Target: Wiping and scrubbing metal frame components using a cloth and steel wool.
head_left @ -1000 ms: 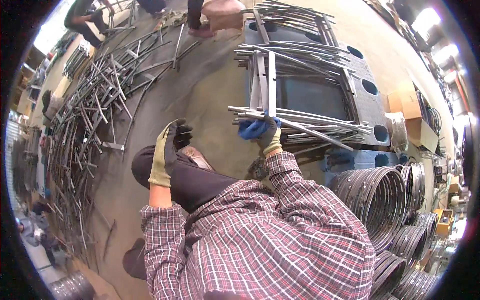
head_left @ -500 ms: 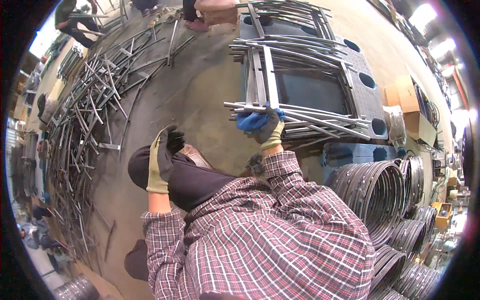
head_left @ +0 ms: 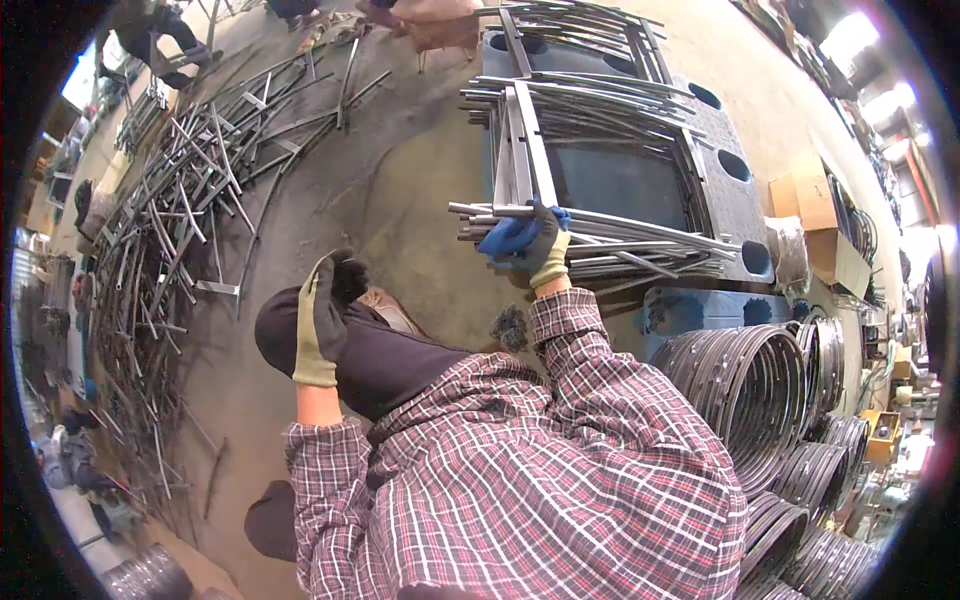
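Note:
My right hand, in a dark and yellow-green glove, is closed on a bunched blue cloth. The cloth presses against the near ends of several grey metal tubes, beside the lower end of a flat light bar. These tubes lie stacked across a metal frame on a blue-grey plastic pallet. My left hand, gloved the same way, is raised over my dark-trousered leg. Its fingers are loosely bent and apart, and nothing shows in them.
A large tangle of loose metal rods spreads over the floor at left. Stacked metal hoops stand at lower right, near a second blue pallet. An opened cardboard box sits at far right. Another person is at the far left.
My right hand and the blue cloth have shifted slightly at the tube ends, the cloth bunching closer to the glove. My left hand has barely moved. The far-left person has changed posture.

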`<state>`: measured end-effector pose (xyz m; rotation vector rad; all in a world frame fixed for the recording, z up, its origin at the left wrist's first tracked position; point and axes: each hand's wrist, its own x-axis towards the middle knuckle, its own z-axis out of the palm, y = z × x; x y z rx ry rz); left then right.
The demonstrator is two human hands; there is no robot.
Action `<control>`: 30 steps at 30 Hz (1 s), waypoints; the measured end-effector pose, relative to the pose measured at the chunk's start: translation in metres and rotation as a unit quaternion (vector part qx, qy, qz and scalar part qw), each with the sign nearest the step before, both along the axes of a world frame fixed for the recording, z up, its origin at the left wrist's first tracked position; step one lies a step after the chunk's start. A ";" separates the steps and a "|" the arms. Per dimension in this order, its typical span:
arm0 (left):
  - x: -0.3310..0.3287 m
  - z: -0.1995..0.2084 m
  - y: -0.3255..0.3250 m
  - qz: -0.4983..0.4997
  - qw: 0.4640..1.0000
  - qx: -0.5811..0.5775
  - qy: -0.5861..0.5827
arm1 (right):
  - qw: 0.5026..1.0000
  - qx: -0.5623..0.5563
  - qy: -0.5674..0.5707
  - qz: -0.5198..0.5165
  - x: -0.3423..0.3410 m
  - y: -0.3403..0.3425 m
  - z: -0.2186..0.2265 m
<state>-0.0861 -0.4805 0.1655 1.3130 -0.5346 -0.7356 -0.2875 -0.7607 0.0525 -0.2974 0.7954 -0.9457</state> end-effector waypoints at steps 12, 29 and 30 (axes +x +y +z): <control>-0.009 0.001 -0.015 -0.019 0.991 -0.021 -0.130 | 0.902 -0.149 0.357 0.189 -0.047 -0.066 -0.077; 0.002 0.022 0.162 0.073 0.988 0.109 -0.081 | 0.770 -0.520 0.141 0.342 0.109 0.087 0.141; 0.007 -0.005 0.191 0.094 0.956 0.222 -0.170 | 0.801 -0.475 0.073 0.356 0.136 0.127 0.155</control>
